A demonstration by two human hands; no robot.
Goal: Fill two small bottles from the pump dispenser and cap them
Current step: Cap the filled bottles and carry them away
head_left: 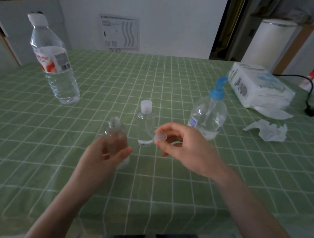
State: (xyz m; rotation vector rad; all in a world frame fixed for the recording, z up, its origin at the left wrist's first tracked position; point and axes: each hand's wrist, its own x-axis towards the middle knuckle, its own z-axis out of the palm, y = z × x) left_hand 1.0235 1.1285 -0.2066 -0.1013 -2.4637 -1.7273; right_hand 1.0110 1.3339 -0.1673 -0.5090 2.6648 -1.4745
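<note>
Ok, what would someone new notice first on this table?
The hands at the centre: the left hand grips an uncapped small bottle, the right hand pinches a clear cap beside it. Behind stands a capped small bottle, with the blue-topped pump dispenser to its right and a water bottle far left.

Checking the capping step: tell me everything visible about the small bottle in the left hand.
The small bottle is clear plastic, round-shouldered, its neck open and uncapped. It is upright over the green checked cloth, left of the capped bottle. The left hand grips its lower half; the right hand pinches a cap beside it.
</note>
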